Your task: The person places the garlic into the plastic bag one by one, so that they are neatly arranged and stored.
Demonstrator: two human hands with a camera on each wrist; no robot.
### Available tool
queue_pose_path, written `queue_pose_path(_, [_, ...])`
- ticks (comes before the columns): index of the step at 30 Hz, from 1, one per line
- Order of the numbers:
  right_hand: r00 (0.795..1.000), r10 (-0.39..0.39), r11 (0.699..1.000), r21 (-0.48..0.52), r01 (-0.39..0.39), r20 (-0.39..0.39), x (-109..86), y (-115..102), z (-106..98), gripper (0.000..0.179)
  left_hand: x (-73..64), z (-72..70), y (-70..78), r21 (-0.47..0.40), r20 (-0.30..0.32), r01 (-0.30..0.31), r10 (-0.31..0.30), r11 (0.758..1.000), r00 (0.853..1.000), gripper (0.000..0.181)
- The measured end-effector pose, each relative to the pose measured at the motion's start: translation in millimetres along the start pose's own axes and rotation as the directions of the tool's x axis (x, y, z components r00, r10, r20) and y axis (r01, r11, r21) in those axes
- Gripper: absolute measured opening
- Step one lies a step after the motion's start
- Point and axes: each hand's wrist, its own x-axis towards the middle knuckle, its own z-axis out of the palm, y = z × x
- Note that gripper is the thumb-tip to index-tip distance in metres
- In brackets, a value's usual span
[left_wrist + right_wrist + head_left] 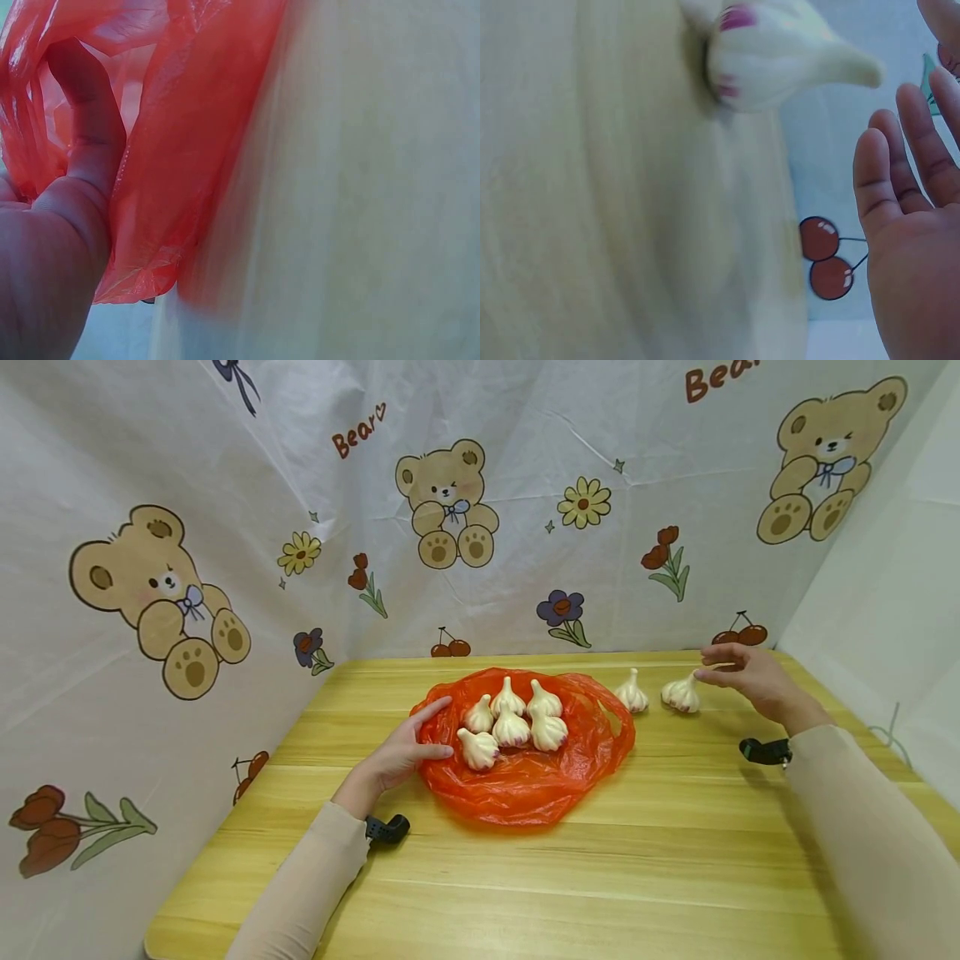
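A red plastic bag (517,789) lies spread on the table, with several white garlic bulbs (512,729) grouped inside. At its left side, my left hand (397,747) holds the rim; the left wrist view shows the thumb (90,112) hooked through a gap in the plastic. My right hand (757,681) is at the far right beside a garlic bulb (681,695), its fingers extended near the stem. In the right wrist view a small gap separates this bulb (765,60) from the fingers. Another garlic bulb (632,693) stands between it and the bag.
The wooden table (487,893) meets a printed curtain (517,585) at its back edge. More curtain (150,735) hangs along the left side. At the right, a thin cable (892,739) lies by a white wall (877,610).
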Motion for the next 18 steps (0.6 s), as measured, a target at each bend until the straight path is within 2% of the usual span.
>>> queue_pose_path(4, [1.000,0.027,1.000,-0.008,-0.027,0.005,1.3,12.1,2.4,0.042,0.3,-0.1,-0.2,0.004,-0.002,0.003,-0.003,1.000,1.000,0.092])
queue_pose_path(8, [0.999,0.033,0.999,0.040,-0.033,0.018,4.0,22.7,5.8,0.039,1.1,-0.8,-1.0,0.005,-0.008,0.011,-0.011,1.000,1.000,0.092])
queue_pose_path(11, [0.998,0.040,0.998,0.039,-0.042,0.042,6.4,26.6,9.6,0.042,1.8,-1.4,-1.3,0.003,-0.008,0.013,-0.013,1.000,1.000,0.092])
queue_pose_path(18, [0.995,0.058,0.996,-0.078,-0.052,0.081,13.0,34.2,21.1,0.062,2.5,-1.0,-1.5,-0.002,-0.004,0.017,-0.017,1.000,1.000,0.093])
